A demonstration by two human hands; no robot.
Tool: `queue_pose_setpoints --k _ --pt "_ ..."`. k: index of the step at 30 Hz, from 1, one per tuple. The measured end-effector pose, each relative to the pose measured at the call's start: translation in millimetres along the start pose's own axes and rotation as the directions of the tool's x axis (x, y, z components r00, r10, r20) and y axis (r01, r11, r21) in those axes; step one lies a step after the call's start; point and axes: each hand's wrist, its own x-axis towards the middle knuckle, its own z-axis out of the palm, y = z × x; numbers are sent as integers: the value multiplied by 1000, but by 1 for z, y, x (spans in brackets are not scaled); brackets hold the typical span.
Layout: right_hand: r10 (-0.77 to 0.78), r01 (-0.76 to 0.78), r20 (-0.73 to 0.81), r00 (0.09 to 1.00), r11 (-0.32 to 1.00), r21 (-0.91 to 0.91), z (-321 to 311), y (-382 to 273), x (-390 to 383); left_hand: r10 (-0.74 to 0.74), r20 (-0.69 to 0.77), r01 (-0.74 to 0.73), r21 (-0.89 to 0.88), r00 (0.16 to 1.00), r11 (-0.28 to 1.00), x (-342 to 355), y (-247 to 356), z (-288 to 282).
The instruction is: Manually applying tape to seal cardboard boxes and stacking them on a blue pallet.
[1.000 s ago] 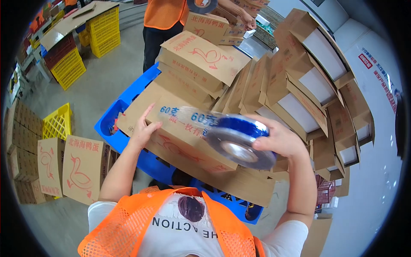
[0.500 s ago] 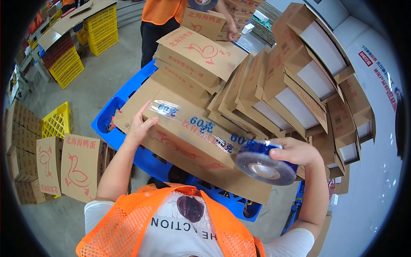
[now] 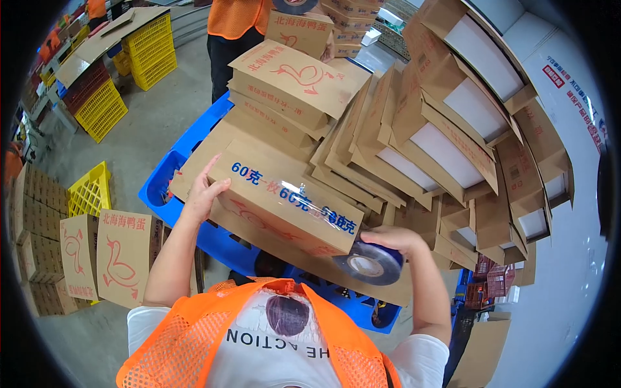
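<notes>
Head view: my left hand steadies the box, its long axis running rightward to my right hand gripping the tape roll.

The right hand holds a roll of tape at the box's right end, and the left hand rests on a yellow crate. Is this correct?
Not quite. In the head view the left hand rests on the box, at its left end, not on a crate. The right hand does hold the tape roll at the box's right end.

Bright, even light with soft shadows. Glare streaks the clear tape. Beyond it, edges bend into a black rim.
</notes>
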Motion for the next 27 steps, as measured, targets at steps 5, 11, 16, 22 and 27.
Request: queue_pose_setpoints --k 5,11,16,22,27 --pt "-144 144 63 988 989 -8 27 1 8 -11 94 8 38 996 999 30 -10 -17" --pt "-153 176 -109 982 949 261 124 -6 21 262 79 -271 137 962 953 95 4 -11" --pt "-213 244 -120 970 833 497 145 -12 11 37 608 -609 792 793 47 9 23 95" --pt "-260 238 -43 965 791 563 146 9 7 150 873 -870 419 465 259 -111 -8 112" --pt "-475 374 9 880 704 603 148 31 10 296 700 -702 403 650 587 -152 -52 90"
